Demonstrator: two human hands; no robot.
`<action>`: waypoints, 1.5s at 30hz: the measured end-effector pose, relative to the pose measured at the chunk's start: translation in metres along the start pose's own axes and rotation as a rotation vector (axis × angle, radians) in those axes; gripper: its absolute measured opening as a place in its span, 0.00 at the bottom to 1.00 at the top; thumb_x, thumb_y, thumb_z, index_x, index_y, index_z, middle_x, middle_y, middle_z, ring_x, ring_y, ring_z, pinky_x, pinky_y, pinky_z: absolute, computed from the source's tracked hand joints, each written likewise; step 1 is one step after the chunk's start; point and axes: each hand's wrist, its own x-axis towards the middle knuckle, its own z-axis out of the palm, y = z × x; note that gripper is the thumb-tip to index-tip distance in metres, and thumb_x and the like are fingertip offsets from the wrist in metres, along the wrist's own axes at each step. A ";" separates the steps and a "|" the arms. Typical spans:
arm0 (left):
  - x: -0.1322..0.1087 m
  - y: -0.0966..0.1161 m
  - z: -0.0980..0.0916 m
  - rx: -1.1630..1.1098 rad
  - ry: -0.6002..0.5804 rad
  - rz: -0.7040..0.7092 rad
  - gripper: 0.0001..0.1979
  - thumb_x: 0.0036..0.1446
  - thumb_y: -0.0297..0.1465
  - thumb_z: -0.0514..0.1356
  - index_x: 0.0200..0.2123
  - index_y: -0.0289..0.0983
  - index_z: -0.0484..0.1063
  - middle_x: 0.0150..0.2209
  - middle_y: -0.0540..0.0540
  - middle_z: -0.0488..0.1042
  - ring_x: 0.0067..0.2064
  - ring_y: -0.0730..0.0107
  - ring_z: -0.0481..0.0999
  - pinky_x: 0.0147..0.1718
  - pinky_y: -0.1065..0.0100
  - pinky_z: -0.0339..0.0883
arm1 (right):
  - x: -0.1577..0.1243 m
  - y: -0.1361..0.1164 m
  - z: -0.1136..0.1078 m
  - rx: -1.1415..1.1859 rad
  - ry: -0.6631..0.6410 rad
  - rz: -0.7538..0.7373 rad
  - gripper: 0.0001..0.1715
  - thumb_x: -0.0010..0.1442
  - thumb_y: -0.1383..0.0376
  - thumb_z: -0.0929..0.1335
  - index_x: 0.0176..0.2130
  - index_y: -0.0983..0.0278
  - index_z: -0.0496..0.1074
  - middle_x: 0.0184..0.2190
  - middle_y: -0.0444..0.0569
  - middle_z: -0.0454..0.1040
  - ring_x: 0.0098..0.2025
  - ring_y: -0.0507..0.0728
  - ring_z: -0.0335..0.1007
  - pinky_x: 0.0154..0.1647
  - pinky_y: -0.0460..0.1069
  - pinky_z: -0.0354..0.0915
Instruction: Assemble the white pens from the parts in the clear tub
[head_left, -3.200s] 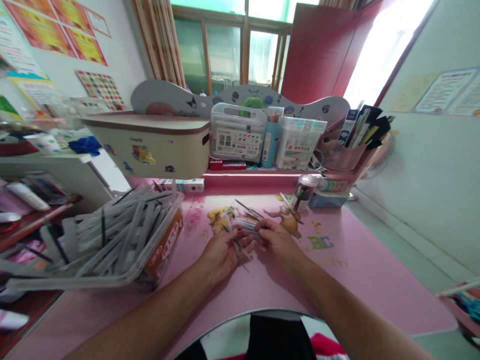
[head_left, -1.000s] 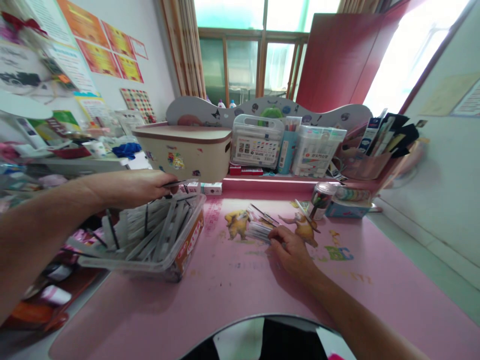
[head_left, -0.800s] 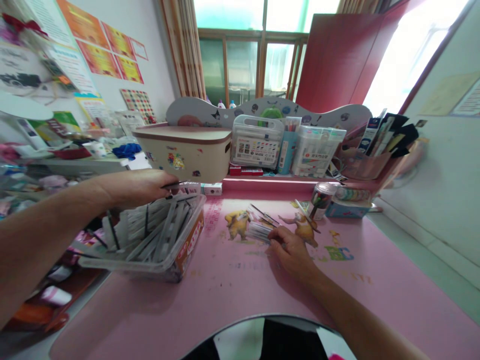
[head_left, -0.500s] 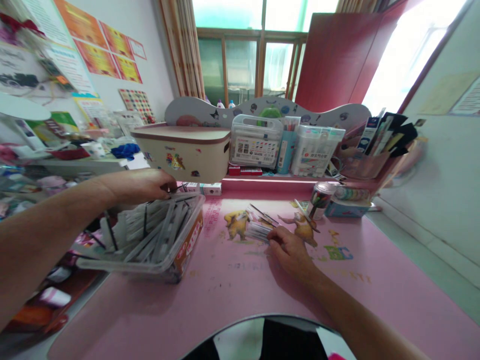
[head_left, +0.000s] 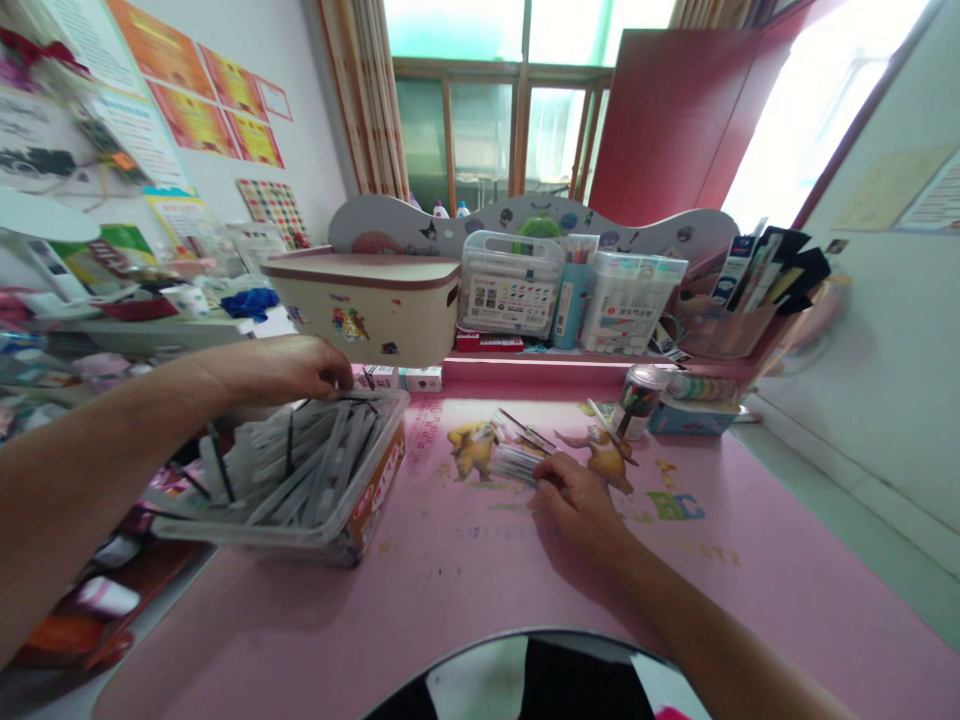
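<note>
- Pink bench [head_left: 465,590] nearest; right hand [head_left: 581,500] rests on it, fingers closed on the near end of a small bundle [head_left: 517,462] of sleeved sticks, long axis pointing away and leftward.
- Well apart to the left, clear tub [head_left: 375,490] heaped with loose sticks [head_left: 315,465]; left hand [head_left: 289,368] curls over its far end; a pinch cannot be told.
- Beyond: jar [head_left: 636,400]; cream box [head_left: 375,305]; marker cases [head_left: 510,290].

One head-worn camera looks forward and down across the pink table [head_left: 465,590], near enough that both forearms enter from the lower edge. Its wide lens curves the room. The window [head_left: 480,130] fills the upper centre, with the left hand [head_left: 289,370] left of middle and the right hand [head_left: 581,505] just right of centre.
</note>
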 end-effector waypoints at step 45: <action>-0.059 0.095 -0.008 0.161 0.365 0.218 0.18 0.62 0.34 0.48 0.45 0.37 0.76 0.44 0.44 0.77 0.44 0.61 0.74 0.46 0.61 0.64 | 0.016 0.010 -0.019 -0.115 0.191 -0.061 0.09 0.59 0.69 0.63 0.36 0.65 0.72 0.34 0.50 0.72 0.37 0.57 0.66 0.40 0.51 0.61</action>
